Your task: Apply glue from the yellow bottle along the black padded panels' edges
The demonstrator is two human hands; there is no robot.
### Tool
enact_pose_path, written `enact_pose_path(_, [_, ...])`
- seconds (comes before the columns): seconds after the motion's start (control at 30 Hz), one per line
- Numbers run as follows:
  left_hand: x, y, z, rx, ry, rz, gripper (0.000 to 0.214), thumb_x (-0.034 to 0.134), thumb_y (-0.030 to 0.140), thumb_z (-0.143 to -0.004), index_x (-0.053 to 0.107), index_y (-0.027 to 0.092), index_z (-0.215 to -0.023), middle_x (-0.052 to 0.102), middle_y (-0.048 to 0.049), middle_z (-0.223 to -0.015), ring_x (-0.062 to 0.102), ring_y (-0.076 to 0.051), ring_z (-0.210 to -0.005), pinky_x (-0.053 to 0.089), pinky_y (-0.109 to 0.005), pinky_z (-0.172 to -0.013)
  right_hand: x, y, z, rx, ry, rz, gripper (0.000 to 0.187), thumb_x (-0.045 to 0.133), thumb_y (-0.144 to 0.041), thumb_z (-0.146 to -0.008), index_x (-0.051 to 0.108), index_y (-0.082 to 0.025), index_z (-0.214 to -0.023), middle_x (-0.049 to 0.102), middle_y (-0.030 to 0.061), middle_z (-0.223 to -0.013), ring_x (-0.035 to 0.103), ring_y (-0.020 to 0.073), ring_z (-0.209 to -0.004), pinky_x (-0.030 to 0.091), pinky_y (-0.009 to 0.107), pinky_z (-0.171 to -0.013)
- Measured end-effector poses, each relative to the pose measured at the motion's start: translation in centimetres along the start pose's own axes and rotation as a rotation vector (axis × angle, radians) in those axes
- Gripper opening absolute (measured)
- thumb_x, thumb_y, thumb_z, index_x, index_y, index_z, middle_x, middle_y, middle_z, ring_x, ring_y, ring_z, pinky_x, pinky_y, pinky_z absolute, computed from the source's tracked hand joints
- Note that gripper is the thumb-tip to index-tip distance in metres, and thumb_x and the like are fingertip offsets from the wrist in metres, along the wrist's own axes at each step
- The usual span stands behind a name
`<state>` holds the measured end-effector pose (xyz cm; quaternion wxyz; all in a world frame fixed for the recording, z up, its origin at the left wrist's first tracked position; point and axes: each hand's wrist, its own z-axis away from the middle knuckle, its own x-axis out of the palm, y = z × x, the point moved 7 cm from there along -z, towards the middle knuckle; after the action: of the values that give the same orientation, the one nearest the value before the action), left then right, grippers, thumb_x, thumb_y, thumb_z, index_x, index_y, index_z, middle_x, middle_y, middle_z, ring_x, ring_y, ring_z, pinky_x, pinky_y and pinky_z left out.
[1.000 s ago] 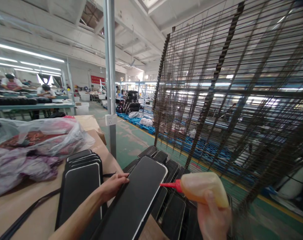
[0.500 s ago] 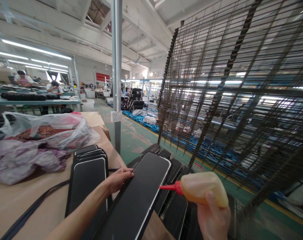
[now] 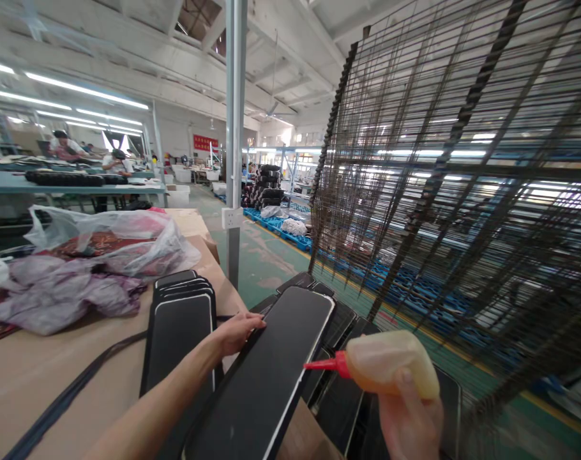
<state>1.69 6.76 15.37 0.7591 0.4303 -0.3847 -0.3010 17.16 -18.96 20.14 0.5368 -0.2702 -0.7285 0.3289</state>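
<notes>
My left hand (image 3: 240,332) grips the left edge of a long black panel (image 3: 266,364) with rounded corners, fingers closed on the rim. A white line runs along the panel's top and right edges. In my right hand (image 3: 410,409) is a squeeze bottle (image 3: 391,364) of yellowish liquid, lying on its side with the red nozzle pointing left. The nozzle tip meets the white line at the panel's right edge, or hovers just over it. Left of my forearm lies a stack of similar black panels (image 3: 182,338), the top one also edged in white.
More black panels (image 3: 343,402) lie below and to the right. A tall wire rack (image 3: 415,160) leans on the right. Plastic bags and purple cloth (image 3: 75,287) cover the left of the brown-topped table (image 3: 89,370). A metal post (image 3: 233,128) rises beyond it. People work at far tables.
The view has shifted a little left, so the surroundings appear farther right. The nozzle tip has moved slightly down along the panel's right edge. Both hands keep their holds.
</notes>
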Motion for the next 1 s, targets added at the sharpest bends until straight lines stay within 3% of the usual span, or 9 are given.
enact_pose_path(0.27, [-0.9,-0.4,-1.1,-0.021,0.07,0.02,0.042,0.079,0.029,-0.047,0.058,0.016,-0.081,0.063,0.002,-0.063,0.062,-0.017,-0.064,0.048,-0.029,-0.064,0.7,0.1,0.7,0.04,-0.061,-0.017,0.061,0.078,-0.039,-0.066,0.058,-0.018,-0.119,0.064,0.0114,-0.107,0.062,0.0348,-0.091,0.046,0.056,-0.086])
enact_pose_path(0.5, [-1.0,-0.3,-1.6,-0.041,0.062,0.011,0.043,0.078,0.029,-0.045,0.057,0.016,-0.08,0.064,0.0007,-0.063,0.062,-0.018,-0.063,0.049,-0.031,-0.063,1.0,0.3,1.2,0.087,-0.055,-0.046,0.059,0.08,-0.038,-0.064,0.06,-0.018,-0.117,0.065,0.0126,-0.105,0.064,0.0351,-0.086,0.052,0.054,-0.076])
enact_pose_path(0.8, [-1.9,-0.7,-3.0,-0.048,0.084,-0.014,0.036,0.075,0.029,-0.045,0.06,0.015,-0.075,0.066,-0.0011,-0.062,0.061,-0.017,-0.058,0.05,-0.03,-0.059,0.5,1.1,1.9,0.153,-0.003,-0.008,0.059,0.082,-0.042,-0.059,0.063,-0.016,-0.109,0.068,0.011,-0.092,0.063,0.0369,-0.09,0.045,0.059,-0.086])
enact_pose_path(1.0, [-2.2,-0.6,-3.6,-0.05,0.08,-0.03,0.029,0.074,0.027,-0.05,0.061,0.015,-0.072,0.065,-0.0011,-0.059,0.06,-0.016,-0.055,0.05,-0.03,-0.058,0.8,1.0,2.4,0.178,0.005,0.029,0.072,0.083,-0.045,-0.054,0.059,-0.019,-0.117,0.065,0.012,-0.102,0.062,0.0376,-0.089,0.045,0.059,-0.085])
